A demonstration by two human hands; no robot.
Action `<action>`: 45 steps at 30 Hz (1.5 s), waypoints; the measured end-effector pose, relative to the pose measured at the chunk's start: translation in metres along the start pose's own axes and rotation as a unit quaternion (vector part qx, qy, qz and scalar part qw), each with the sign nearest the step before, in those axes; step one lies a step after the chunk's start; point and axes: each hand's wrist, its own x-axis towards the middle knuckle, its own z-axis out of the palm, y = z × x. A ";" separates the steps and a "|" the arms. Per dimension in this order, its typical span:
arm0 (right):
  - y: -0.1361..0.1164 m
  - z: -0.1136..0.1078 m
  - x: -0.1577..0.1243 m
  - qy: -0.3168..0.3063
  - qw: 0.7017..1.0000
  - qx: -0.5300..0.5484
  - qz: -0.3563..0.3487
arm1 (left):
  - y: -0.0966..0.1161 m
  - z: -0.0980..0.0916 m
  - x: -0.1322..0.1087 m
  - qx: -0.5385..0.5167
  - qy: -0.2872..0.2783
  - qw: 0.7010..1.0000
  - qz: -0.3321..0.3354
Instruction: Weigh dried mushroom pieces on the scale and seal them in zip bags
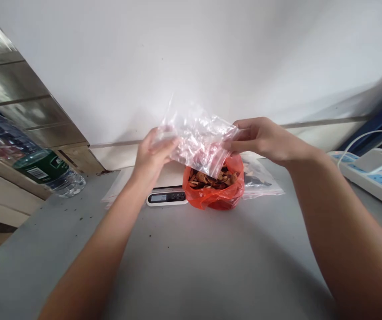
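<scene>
Between my two hands a clear plastic zip bag [197,138] is held up, crinkled and with nothing visible inside. My left hand [155,149] grips its left side, and my right hand [257,138] pinches its right edge. Just below the bag stands a red plastic bag [214,195], its mouth open, filled with dried brown slices [211,181]. Left of the red bag is a white digital scale [166,198] with a small display, partly covered by my left hand and wrist.
Flat clear bags [260,180] lie right of the red bag, one with dark pieces inside. More flat bags [112,191] are left of the scale. A water bottle [44,164] stands at the left; a white power strip [374,178] with a plugged-in charger lies at the right. Small crumbs dot the grey table [191,266].
</scene>
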 end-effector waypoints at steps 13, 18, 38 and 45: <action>-0.021 0.059 0.009 -0.054 0.978 0.178 0.093 | -0.012 -0.045 -0.023 0.171 0.084 0.981 0.038; -0.035 0.088 0.017 0.093 0.989 0.107 0.049 | -0.013 -0.106 -0.031 0.242 0.148 0.959 0.006; -0.059 0.263 0.061 -0.253 0.898 -0.311 -0.179 | -0.052 -0.198 -0.049 0.218 0.090 0.949 -0.208; -0.051 0.242 0.046 -0.251 0.902 -0.274 -0.219 | -0.055 -0.187 -0.046 0.354 0.051 0.927 -0.117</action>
